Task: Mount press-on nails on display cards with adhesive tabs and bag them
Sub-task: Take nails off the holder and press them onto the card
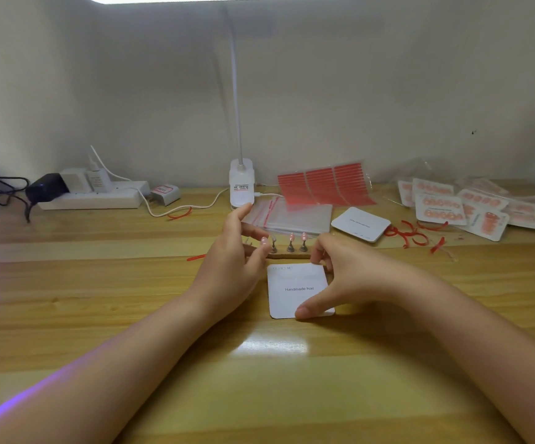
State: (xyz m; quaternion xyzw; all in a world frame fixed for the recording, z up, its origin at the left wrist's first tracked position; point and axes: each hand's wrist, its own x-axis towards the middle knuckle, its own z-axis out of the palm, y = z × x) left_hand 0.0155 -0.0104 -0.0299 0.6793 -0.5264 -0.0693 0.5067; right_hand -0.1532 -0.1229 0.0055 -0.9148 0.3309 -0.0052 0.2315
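Note:
A white display card [295, 290] printed "Handmade Nail" lies flat on the wooden desk [131, 299]. My right hand [349, 277] holds it, thumb on its lower right corner and curled fingers at its upper right corner. Just behind the card is a small wooden nail stand [288, 255] with two pink nails [297, 236] on metal pegs. My left hand [234, 257] reaches to the stand's left end and pinches a pink nail [264, 241] at its fingertips.
Behind the stand lie clear zip bags [292, 217], red adhesive tab sheets [324, 184] and a stack of blank cards [360, 224]. Finished bagged sets [452, 203] and red peel strips [410, 235] are at the right. A lamp base [242, 184] and power strip [93, 197] stand at the back.

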